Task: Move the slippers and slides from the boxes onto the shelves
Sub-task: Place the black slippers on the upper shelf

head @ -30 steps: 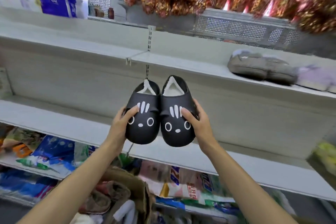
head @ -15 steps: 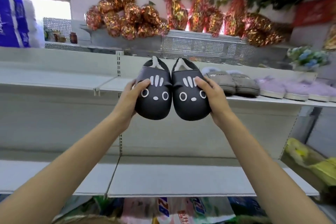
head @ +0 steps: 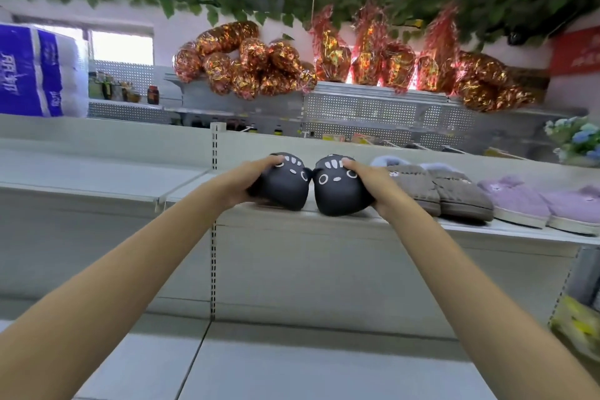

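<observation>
Both my hands are out in front of me on the upper shelf: my left hand (head: 250,180) curls round the outer side of the left black rubbery slipper with a white cartoon face (head: 285,183), fingers over its top and thumb beneath, and my right hand (head: 373,183) grips the right black slipper with the same white face (head: 337,188) the same way from its outer side. Each slipper lies just inside its hand, toes pointing back at me, and the two touch one another near the top edge between my hands. Their soles sit at the front lip of the upper pale metal shelf (head: 97,178); I cannot tell whether they rest fully on it. Just beside my right hand on that shelf stands a pair of grey knitted slippers with fluffy lining (head: 438,188), and beyond those a pair of fuzzy lilac slippers (head: 535,201). Below, the lower pale shelf (head: 292,364) runs under my forearms
</observation>
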